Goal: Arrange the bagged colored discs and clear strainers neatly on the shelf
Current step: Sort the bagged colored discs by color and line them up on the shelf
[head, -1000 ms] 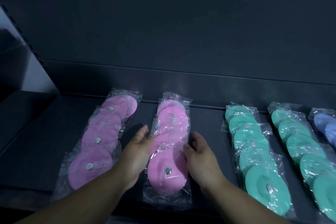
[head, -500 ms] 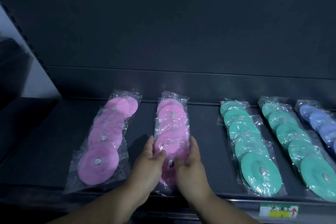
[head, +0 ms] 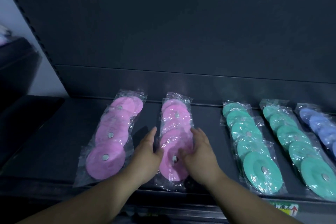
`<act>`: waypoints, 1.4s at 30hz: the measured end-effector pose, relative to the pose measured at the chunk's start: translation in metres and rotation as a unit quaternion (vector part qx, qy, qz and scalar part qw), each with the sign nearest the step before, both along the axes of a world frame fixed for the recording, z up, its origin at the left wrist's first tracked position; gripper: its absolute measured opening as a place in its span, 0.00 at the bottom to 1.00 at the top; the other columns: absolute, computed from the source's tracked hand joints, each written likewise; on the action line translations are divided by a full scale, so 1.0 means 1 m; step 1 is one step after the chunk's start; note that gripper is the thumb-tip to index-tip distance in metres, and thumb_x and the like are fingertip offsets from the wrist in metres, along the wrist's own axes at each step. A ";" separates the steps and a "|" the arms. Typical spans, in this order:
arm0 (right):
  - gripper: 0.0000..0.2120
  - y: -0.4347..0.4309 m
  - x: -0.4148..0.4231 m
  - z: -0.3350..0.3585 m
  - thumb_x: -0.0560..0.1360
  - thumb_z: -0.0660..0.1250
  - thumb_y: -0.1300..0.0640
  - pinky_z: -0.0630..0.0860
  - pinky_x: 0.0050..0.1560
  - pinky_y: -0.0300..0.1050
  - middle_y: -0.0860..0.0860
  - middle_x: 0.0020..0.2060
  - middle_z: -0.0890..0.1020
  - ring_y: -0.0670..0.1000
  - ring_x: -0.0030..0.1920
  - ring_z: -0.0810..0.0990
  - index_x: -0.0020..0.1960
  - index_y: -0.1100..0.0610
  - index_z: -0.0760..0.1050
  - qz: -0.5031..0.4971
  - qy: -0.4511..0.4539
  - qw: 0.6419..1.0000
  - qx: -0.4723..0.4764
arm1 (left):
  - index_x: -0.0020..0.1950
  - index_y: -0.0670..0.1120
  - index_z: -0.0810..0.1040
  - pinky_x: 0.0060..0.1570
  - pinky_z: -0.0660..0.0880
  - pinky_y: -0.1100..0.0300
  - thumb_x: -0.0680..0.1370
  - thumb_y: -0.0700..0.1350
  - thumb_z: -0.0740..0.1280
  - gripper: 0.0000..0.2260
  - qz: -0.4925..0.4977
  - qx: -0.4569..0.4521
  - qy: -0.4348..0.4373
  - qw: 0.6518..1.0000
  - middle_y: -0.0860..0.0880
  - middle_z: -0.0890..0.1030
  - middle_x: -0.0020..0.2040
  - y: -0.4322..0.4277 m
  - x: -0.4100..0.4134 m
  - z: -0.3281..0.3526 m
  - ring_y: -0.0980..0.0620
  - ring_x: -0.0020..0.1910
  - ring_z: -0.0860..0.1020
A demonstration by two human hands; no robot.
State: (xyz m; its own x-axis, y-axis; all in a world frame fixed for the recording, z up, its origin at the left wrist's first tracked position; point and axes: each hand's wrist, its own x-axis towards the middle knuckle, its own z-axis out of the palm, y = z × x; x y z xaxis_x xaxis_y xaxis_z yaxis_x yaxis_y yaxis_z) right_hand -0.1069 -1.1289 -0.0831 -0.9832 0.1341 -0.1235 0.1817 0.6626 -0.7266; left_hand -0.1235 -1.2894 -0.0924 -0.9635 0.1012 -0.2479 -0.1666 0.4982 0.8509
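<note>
Two clear bags of pink discs lie on the dark shelf (head: 205, 132). The left pink bag (head: 112, 138) slants slightly. The middle pink bag (head: 175, 129) lies almost straight front to back. My left hand (head: 148, 152) touches its left edge with straight fingers. My right hand (head: 200, 151) lies against its right edge, thumb over the front disc. To the right lie two bags of green discs (head: 252, 149) (head: 298, 149) and a bag of blue discs (head: 321, 125), cut off by the frame. No clear strainers are in view.
The shelf's dark back panel (head: 181, 42) rises behind the bags. A slotted upright (head: 31, 25) stands at the left, with a dark neighbouring shelf (head: 20, 111) beyond it. A label (head: 285, 209) sits on the shelf's front edge at lower right.
My hands closed in on the middle pink bag half a second ago, then spread slightly apart along its sides. The bag now lies straighter. My view shifted left, showing more of the right-hand bags.
</note>
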 end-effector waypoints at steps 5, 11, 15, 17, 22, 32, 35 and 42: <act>0.33 -0.013 -0.022 0.019 0.75 0.68 0.53 0.47 0.70 0.33 0.49 0.76 0.58 0.48 0.76 0.53 0.76 0.52 0.58 0.065 0.077 0.994 0.052 | 0.75 0.53 0.61 0.70 0.58 0.63 0.78 0.43 0.64 0.26 0.057 -0.065 0.125 0.988 0.53 0.63 0.75 -0.038 -0.015 0.027 0.54 0.73 0.63; 0.32 -0.054 -0.041 0.024 0.73 0.68 0.45 0.50 0.75 0.42 0.51 0.75 0.63 0.51 0.75 0.56 0.74 0.50 0.62 0.137 0.099 0.978 0.123 | 0.72 0.46 0.67 0.66 0.55 0.67 0.75 0.43 0.69 0.26 0.119 -0.172 0.105 0.972 0.44 0.62 0.75 -0.116 -0.033 0.039 0.48 0.73 0.61; 0.35 -0.081 -0.044 0.022 0.72 0.66 0.37 0.53 0.75 0.44 0.50 0.75 0.61 0.52 0.75 0.57 0.74 0.47 0.62 0.183 0.070 0.966 0.170 | 0.73 0.46 0.65 0.63 0.60 0.66 0.73 0.51 0.72 0.32 0.042 -0.207 0.024 0.977 0.47 0.63 0.74 -0.148 -0.030 0.048 0.50 0.73 0.63; 0.37 -0.098 -0.041 0.018 0.69 0.67 0.34 0.63 0.70 0.43 0.50 0.72 0.66 0.52 0.71 0.65 0.73 0.49 0.64 0.197 0.030 0.971 0.135 | 0.68 0.48 0.69 0.52 0.65 0.74 0.71 0.50 0.75 0.28 -0.008 -0.176 -0.004 0.984 0.53 0.71 0.67 -0.158 -0.025 0.046 0.54 0.62 0.73; 0.32 -0.134 -0.026 0.005 0.67 0.73 0.39 0.71 0.52 0.36 0.47 0.56 0.77 0.48 0.53 0.77 0.67 0.49 0.68 0.156 -0.020 0.983 0.090 | 0.76 0.50 0.56 0.62 0.72 0.60 0.61 0.58 0.79 0.51 -0.038 -0.145 -0.048 0.988 0.52 0.68 0.68 -0.182 -0.016 0.018 0.54 0.62 0.73; 0.10 -0.148 -0.031 0.012 0.74 0.66 0.63 0.77 0.40 0.43 0.45 0.35 0.80 0.45 0.34 0.78 0.51 0.50 0.78 0.075 -0.033 0.995 -0.052 | 0.74 0.53 0.61 0.60 0.66 0.64 0.66 0.55 0.77 0.41 -0.050 -0.106 0.073 0.990 0.56 0.68 0.65 -0.202 -0.016 0.012 0.57 0.62 0.69; 0.11 -0.155 -0.048 0.035 0.74 0.69 0.63 0.75 0.40 0.38 0.44 0.36 0.79 0.43 0.34 0.76 0.49 0.48 0.79 0.142 -0.009 0.988 -0.067 | 0.71 0.54 0.65 0.58 0.69 0.66 0.72 0.49 0.74 0.30 -0.058 0.020 0.065 0.996 0.59 0.74 0.63 -0.199 -0.027 0.023 0.59 0.59 0.74; 0.16 -0.166 -0.060 0.018 0.72 0.72 0.59 0.72 0.46 0.36 0.43 0.42 0.78 0.45 0.41 0.77 0.58 0.51 0.77 0.098 -0.012 0.995 -0.023 | 0.60 0.49 0.76 0.46 0.74 0.66 0.74 0.40 0.71 0.15 0.001 0.047 0.015 0.999 0.50 0.81 0.52 -0.192 -0.042 0.001 0.53 0.49 0.80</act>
